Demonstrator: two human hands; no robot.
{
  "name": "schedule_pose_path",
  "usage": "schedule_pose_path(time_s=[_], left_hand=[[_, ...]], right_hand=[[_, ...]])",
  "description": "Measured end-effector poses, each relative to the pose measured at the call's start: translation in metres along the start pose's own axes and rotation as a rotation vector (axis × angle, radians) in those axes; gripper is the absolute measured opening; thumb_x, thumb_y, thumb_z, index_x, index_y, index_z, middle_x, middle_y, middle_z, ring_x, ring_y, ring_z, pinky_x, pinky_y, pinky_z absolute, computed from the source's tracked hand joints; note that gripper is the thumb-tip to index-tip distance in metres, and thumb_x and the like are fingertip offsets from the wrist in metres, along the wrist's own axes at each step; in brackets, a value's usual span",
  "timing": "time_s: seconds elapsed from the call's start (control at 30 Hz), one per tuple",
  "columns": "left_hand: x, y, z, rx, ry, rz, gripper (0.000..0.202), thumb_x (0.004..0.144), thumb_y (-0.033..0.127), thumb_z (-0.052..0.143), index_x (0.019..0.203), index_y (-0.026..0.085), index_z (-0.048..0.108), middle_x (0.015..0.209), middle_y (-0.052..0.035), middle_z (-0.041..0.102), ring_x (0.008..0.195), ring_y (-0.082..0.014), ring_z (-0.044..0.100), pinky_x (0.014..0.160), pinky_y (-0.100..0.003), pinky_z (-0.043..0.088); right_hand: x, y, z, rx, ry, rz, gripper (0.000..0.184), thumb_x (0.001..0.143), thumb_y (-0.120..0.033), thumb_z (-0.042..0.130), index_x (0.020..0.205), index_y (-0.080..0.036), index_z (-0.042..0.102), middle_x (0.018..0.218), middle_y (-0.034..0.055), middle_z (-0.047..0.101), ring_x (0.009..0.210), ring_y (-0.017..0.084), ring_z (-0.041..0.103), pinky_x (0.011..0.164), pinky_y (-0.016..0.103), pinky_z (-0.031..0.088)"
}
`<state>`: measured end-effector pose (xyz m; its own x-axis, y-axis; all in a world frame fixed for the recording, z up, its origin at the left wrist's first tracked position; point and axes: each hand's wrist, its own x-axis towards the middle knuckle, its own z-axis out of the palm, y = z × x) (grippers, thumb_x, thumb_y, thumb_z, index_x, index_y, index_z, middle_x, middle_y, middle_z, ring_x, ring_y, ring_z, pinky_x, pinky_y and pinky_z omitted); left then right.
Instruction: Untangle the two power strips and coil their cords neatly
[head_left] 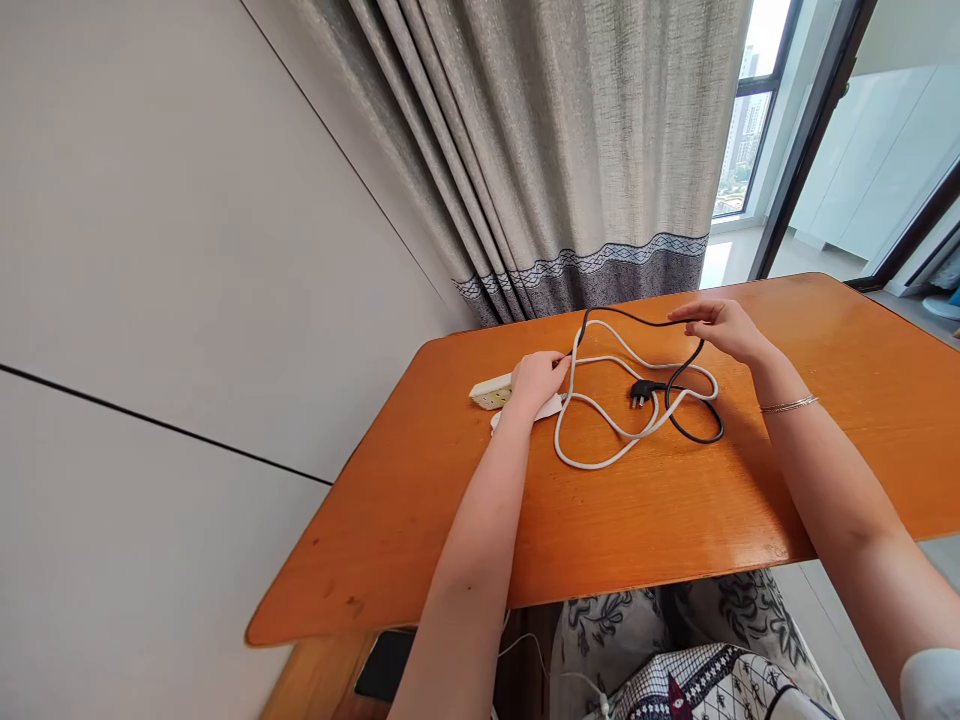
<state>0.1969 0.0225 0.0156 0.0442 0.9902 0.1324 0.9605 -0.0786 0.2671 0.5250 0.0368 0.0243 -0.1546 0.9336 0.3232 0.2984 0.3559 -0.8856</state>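
My right hand [722,327] pinches the black cord [701,441]; my left hand [538,380] covers part of the strips [491,393] on the table [375,540], its grip hidden. Black and white cord [589,467] lie crossed, uncoiled; the plug [641,391] is free.

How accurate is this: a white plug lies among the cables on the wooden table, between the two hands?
The colour is wrong: the head view shows a black plug. It does lie among the cables on the wooden table, between left hand and right hand.
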Motion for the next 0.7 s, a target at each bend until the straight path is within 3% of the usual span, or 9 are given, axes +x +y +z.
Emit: schedule_pose_path(time_s=[0.13,0.33,0.53,0.7], left_hand=[[0.001,-0.002,-0.001,0.008,0.033,-0.04,0.041,0.096,0.043,0.043,0.104,0.023,0.079,0.108,-0.0118,0.077,0.102,-0.0304,0.068,0.079,-0.034,0.048],[0.0,0.001,-0.003,-0.009,0.111,-0.054,0.042,0.097,0.04,0.041,0.105,0.022,0.078,0.107,-0.0118,0.077,0.103,-0.0306,0.068,0.078,-0.034,0.047],[-0.001,0.001,-0.007,-0.085,0.223,-0.074,0.039,0.098,0.038,0.043,0.106,0.022,0.078,0.109,-0.0102,0.077,0.101,-0.0288,0.069,0.078,-0.033,0.046],[0.0,-0.004,-0.007,-0.167,0.305,-0.079,0.035,0.097,0.036,0.048,0.104,0.019,0.078,0.103,-0.0115,0.078,0.095,-0.0275,0.069,0.077,-0.032,0.045]], right_hand=[[-0.008,-0.015,-0.003,0.084,-0.312,0.001,0.032,0.068,-0.028,0.074,0.098,-0.019,0.081,0.109,0.0091,0.078,0.096,0.022,0.071,0.084,0.034,0.056],[-0.006,-0.013,0.006,0.053,-0.552,0.105,0.026,0.067,-0.025,0.076,0.091,-0.018,0.082,0.102,0.0063,0.08,0.083,0.016,0.07,0.075,0.027,0.053],[-0.01,-0.018,0.005,0.162,-0.73,0.165,0.021,0.069,-0.031,0.08,0.083,-0.016,0.08,0.106,0.01,0.079,0.104,0.022,0.071,0.077,0.026,0.052],[-0.009,-0.015,0.005,0.127,-0.721,0.17,0.027,0.068,-0.036,0.081,0.087,-0.017,0.08,0.106,0.0101,0.079,0.102,0.022,0.071,0.083,0.029,0.055]])
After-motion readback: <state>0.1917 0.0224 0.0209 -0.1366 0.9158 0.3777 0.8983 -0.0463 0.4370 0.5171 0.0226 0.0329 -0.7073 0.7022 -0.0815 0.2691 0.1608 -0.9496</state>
